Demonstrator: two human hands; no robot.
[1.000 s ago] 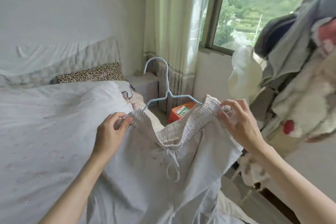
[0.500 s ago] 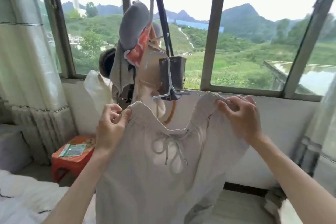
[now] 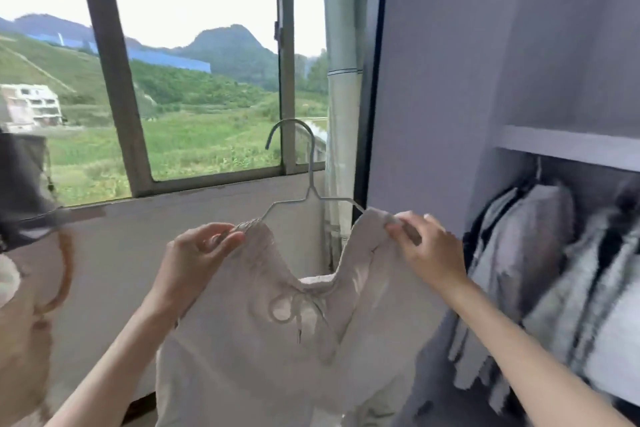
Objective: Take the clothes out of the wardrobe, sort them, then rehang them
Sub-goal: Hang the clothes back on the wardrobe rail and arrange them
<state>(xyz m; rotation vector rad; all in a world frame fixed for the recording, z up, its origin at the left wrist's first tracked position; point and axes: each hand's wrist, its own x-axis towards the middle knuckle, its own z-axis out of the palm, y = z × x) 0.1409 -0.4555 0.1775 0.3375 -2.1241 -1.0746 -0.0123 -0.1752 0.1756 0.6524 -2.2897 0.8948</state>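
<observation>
Trousers (image 3: 277,340) pinched at each hanger (image 3: 304,191) end by left hand (image 3: 194,253) and right hand (image 3: 429,246) left of the wardrobe (image 3: 519,80) may slip off if either pinch loosens.

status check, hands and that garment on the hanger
Left hand and right hand each pinch a waistband corner of the pale drawstring garment on the wire hanger. Wardrobe open at right, hung clothes inside. Nothing blocking.

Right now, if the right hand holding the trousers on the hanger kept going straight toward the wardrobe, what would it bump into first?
Probably the grey clothes already hanging in the wardrobe, just right of the right hand; depth is hard to judge.
</observation>
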